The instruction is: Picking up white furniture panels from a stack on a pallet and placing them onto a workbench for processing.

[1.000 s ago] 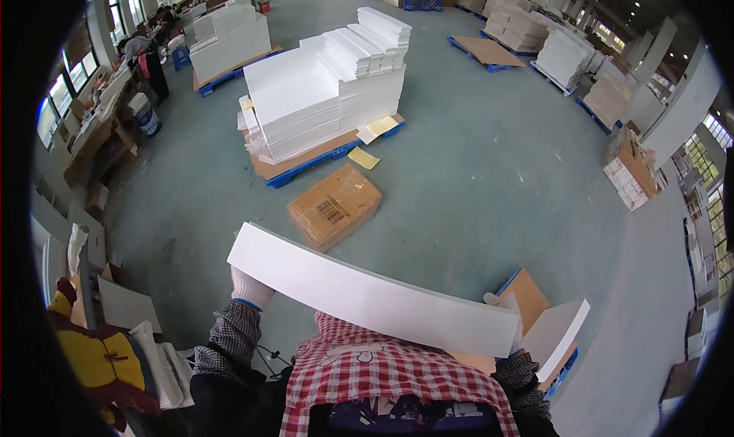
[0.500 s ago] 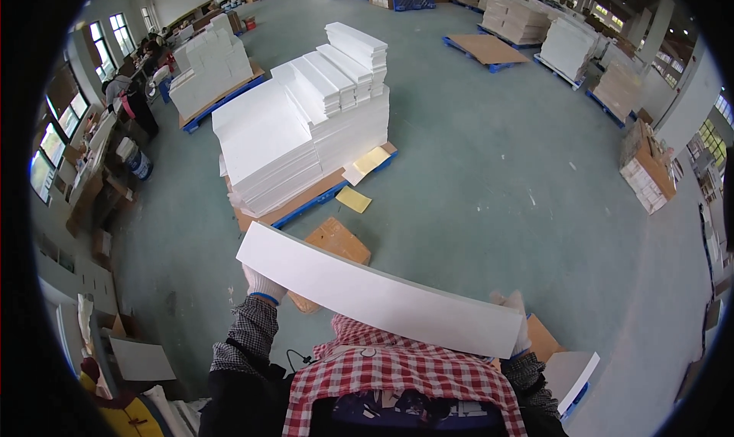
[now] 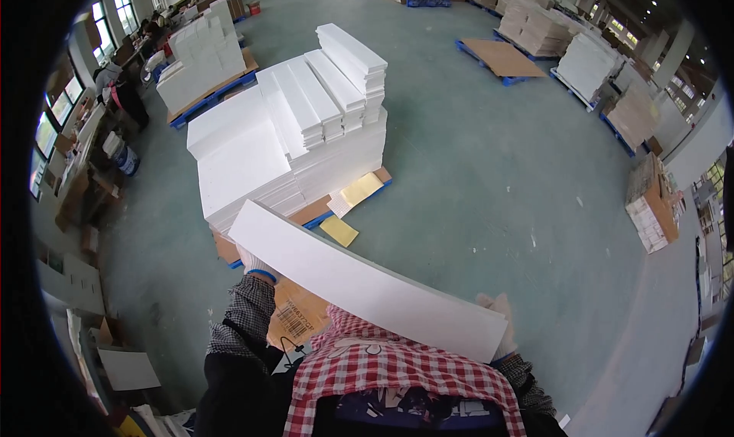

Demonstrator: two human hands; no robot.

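A long white board [image 3: 367, 288] spans the space in front of my body, its left end higher and farther away than its right. My left hand [image 3: 254, 264], in a white glove with a blue cuff, grips it near the left end, fingers mostly hidden by the board. At the other end my right hand [image 3: 501, 322], also gloved, closes on the board's edge. Just beyond the left end stands a big stack of white boards [image 3: 245, 162] on a blue pallet [image 3: 317, 220], with narrower boards piled on top.
A brown cardboard box [image 3: 297, 313] lies on the floor by my left forearm. Yellow sheets [image 3: 339, 231] lie beside the pallet. Another loaded pallet [image 3: 202, 62] stands farther left, near a workbench [image 3: 80, 169] and people. At the far right are a flat-topped pallet [image 3: 501, 58] and several stacks.
With the board in both hands, I have come closer to the white stack. The board tilts more steeply, and the cardboard box now lies nearer my body.
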